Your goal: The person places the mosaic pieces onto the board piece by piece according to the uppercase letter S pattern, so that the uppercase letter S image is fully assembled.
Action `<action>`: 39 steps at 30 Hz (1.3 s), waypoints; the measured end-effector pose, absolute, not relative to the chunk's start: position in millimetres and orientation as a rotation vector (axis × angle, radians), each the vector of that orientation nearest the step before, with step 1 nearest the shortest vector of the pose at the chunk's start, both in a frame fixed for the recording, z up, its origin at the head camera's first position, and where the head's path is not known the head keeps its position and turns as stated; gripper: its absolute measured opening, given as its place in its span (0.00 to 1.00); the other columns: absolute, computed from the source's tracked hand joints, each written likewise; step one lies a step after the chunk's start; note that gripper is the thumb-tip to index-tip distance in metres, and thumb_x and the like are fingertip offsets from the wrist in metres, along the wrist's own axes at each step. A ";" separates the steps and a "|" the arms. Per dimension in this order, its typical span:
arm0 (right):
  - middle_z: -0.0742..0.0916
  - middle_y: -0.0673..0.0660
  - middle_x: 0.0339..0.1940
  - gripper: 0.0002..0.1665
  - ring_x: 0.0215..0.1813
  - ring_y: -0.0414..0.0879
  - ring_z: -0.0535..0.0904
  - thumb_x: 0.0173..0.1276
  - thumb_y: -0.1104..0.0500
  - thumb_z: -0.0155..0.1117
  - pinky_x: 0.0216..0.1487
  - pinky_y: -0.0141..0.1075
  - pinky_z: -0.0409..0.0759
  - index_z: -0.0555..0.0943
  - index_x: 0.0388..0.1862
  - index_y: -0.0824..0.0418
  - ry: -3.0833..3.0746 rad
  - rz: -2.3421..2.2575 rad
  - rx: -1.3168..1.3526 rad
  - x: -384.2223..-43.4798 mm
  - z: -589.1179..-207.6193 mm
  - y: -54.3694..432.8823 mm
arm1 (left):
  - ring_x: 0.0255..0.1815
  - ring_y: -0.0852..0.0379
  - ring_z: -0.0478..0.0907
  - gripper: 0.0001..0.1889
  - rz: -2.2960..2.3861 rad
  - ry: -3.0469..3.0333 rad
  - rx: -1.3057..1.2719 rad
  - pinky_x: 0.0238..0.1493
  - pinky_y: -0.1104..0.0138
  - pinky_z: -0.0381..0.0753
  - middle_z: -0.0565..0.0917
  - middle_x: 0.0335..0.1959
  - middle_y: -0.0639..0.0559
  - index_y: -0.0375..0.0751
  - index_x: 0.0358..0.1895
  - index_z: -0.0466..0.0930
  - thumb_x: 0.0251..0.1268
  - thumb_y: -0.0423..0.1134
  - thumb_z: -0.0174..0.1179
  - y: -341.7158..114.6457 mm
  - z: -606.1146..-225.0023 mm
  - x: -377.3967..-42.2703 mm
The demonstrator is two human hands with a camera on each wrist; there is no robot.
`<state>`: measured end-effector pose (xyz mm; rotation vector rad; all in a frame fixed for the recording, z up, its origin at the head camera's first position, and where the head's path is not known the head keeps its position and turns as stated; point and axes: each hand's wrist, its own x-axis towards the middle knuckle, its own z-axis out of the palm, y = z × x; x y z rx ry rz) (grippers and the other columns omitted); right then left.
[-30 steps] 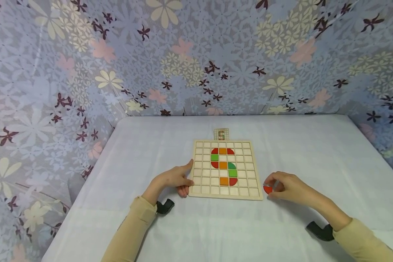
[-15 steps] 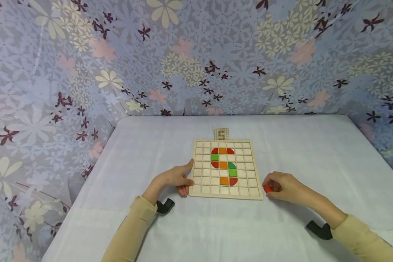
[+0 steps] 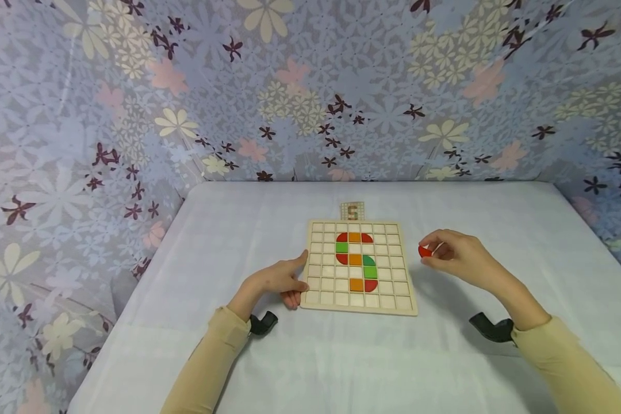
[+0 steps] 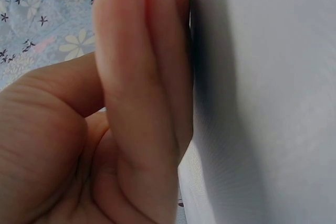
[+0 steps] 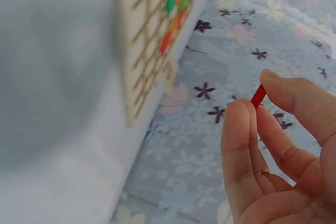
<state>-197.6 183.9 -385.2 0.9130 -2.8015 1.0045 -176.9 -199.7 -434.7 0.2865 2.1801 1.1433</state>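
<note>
A square wooden grid board point(image 3: 327, 283) lies on the table, with red, orange and green tiles forming an S shape. My left hand point(image 3: 276, 280) rests against its left edge, with two spread digits touching the rim. The left wrist view shows long, fairly straight fingers point(image 4: 137, 93) near that edge. Off the board's right side, above the table, my right hand point(image 3: 463, 256) pinches a red tile with a rounded edge point(image 3: 424, 251) between thumb and fingertips. Seen side-on in the right wrist view, the red tile point(image 5: 258, 96) looks thin.
A small card point(image 3: 352, 211) with an S pattern on a grid lies just behind the board. The white-covered table point(image 3: 248, 218) ends at floral cloth walls point(image 3: 310, 86). Black curved devices point(image 3: 491, 328) sit at both wrists.
My right hand has lifted the red tile from beside the board's lower right corner, moving it farther back along the right side. The left hand stays at the board's left edge.
</note>
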 end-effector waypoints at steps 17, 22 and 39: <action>0.82 0.52 0.35 0.17 0.34 0.43 0.78 0.60 0.57 0.70 0.36 0.37 0.81 0.80 0.47 0.61 -2.806 1.103 1.079 -224.1 -375.9 112.9 | 0.15 0.50 0.80 0.44 1.156 2.169 0.271 0.21 0.61 0.83 0.82 0.18 0.39 0.46 0.76 0.32 0.68 0.32 0.56 -197.6 -436.4 -180.7; 0.81 0.51 0.34 0.17 0.34 0.43 0.78 0.60 0.62 0.70 0.37 0.36 0.81 0.80 0.48 0.62 -2.803 1.138 1.204 -224.0 -383.7 91.5 | 0.15 0.51 0.80 0.45 1.165 2.163 0.262 0.21 0.61 0.83 0.82 0.18 0.39 0.46 0.76 0.32 0.68 0.31 0.56 -199.9 -438.2 -180.2; 0.81 0.48 0.31 0.12 0.31 0.40 0.75 0.58 0.63 0.70 0.33 0.32 0.78 0.81 0.41 0.62 -2.849 1.042 1.519 -218.3 -418.9 47.9 | 0.14 0.51 0.80 0.44 1.150 2.169 0.261 0.21 0.61 0.83 0.82 0.18 0.39 0.46 0.76 0.33 0.69 0.32 0.55 -201.1 -435.3 -178.3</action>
